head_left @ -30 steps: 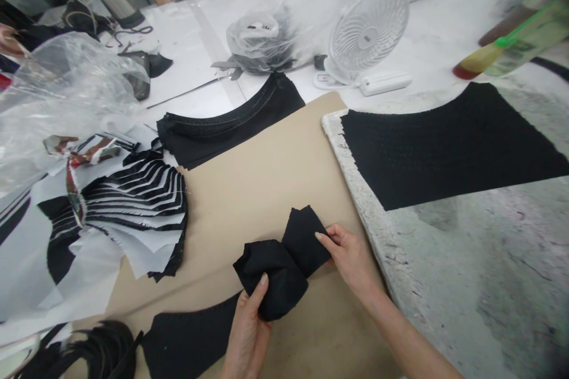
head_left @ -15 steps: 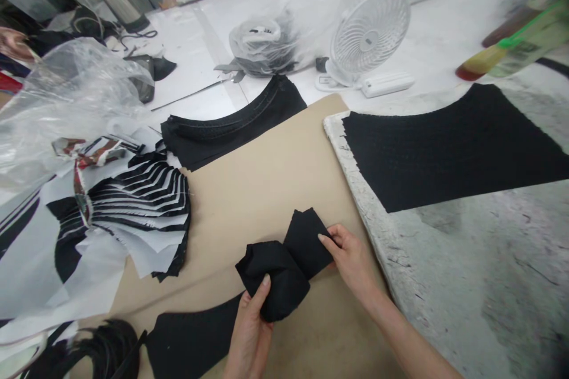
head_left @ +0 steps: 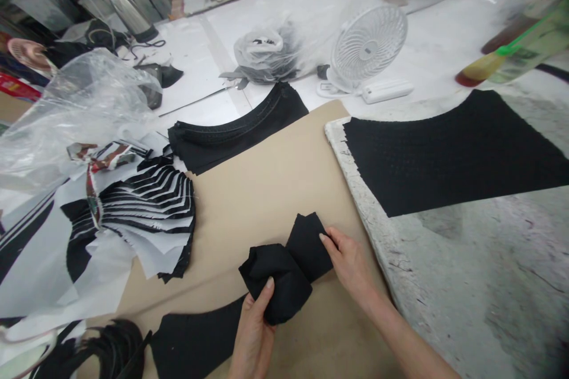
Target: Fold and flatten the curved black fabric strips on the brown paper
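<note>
Left hand [head_left: 253, 331], right hand [head_left: 349, 260], gripping black cloth [head_left: 287, 266]

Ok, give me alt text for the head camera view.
Two bare hands grip a bunched black fabric piece over brown paper: left hand below, right hand at its side. A white fan stands behind; fanned black-and-white cut pieces lie left.

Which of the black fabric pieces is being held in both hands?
The small folded black piece on the brown paper: left hand and right hand grasp it. The others lie flat, untouched.
</note>
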A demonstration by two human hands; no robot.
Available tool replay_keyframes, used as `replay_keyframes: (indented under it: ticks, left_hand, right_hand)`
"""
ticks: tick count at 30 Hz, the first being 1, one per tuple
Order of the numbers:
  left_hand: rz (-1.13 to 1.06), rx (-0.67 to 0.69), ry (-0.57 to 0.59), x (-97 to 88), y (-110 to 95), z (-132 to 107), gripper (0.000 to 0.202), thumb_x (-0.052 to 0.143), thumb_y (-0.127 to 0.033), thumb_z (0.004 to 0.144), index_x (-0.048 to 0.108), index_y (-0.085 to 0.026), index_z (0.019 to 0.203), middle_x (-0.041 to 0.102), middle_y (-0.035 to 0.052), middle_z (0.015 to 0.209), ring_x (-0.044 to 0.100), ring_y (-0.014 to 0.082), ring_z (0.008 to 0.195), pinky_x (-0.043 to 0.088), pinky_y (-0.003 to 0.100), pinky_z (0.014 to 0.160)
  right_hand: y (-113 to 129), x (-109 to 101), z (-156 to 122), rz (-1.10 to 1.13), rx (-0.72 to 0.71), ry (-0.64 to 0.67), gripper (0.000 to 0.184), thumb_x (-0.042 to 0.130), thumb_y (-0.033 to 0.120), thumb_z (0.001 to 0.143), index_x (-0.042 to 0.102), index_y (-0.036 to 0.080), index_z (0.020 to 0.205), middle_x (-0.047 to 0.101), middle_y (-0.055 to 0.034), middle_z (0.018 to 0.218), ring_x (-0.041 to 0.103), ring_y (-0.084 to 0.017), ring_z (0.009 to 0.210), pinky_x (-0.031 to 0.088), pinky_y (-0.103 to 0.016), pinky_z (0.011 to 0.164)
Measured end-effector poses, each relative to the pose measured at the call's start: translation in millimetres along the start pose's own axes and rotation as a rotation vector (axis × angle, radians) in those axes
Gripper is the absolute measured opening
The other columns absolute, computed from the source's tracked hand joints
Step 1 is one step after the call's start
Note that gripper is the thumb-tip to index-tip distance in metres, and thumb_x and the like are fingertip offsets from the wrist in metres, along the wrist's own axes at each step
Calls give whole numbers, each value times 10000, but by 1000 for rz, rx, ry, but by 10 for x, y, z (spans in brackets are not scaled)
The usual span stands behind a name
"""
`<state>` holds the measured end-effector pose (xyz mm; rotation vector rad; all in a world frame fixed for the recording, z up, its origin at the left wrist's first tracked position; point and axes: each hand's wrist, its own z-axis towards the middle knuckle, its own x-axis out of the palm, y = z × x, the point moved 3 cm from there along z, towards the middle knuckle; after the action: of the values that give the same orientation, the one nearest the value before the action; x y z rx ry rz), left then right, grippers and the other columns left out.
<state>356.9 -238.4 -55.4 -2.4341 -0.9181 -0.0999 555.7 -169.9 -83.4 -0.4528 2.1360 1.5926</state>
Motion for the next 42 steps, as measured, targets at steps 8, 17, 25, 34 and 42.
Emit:
replay_keyframes:
  ticks: [8, 17, 25, 34, 42]
  left_hand:
    - [10, -9, -2, -19, 17, 22, 430, 730, -249, 772, 632, -159, 1181, 705, 96, 1131, 626, 230, 1115, 495, 329, 985]
    - [2, -23, 11, -40, 31, 29, 398, 743, -256, 757, 657, -155, 1131, 710, 102, 1115, 633, 234, 1105, 501, 321, 968]
    - [-9, -26, 14, -29, 18, 52, 421, 753, -253, 743, 659, -147, 1139, 709, 115, 1112, 644, 252, 1082, 505, 353, 966]
    - [2, -25, 24, -46, 25, 57, 406, 751, -266, 749, 664, -154, 1129, 717, 100, 1095, 660, 224, 1046, 496, 324, 971]
    - [16, 26, 9, 11, -13, 23, 495, 803, -319, 673, 671, -147, 1118, 727, 107, 1060, 644, 257, 1079, 484, 367, 988]
  right_hand:
    - [80, 99, 120, -242, -40, 25, 310, 329, 399, 950, 525, 229, 780, 534, -10, 565, 530, -199, 536, 294, -304, 535]
    - [58, 133, 88, -358, -94, -12, 311, 312, 404, 971, 555, 237, 872, 568, -15, 572, 553, -204, 506, 225, -300, 494]
    - [21, 144, 91, -326, -58, -22, 303, 321, 440, 969, 483, 242, 805, 534, -9, 561, 546, -211, 520, 234, -303, 510]
    - [25, 129, 105, -246, -19, -4, 245, 372, 432, 940, 459, 240, 816, 528, 9, 588, 515, -189, 522, 261, -291, 530]
    - [94, 76, 94, -196, -35, -42, 264, 395, 460, 939, 519, 227, 933, 645, -42, 797, 600, -220, 664, 408, -325, 621]
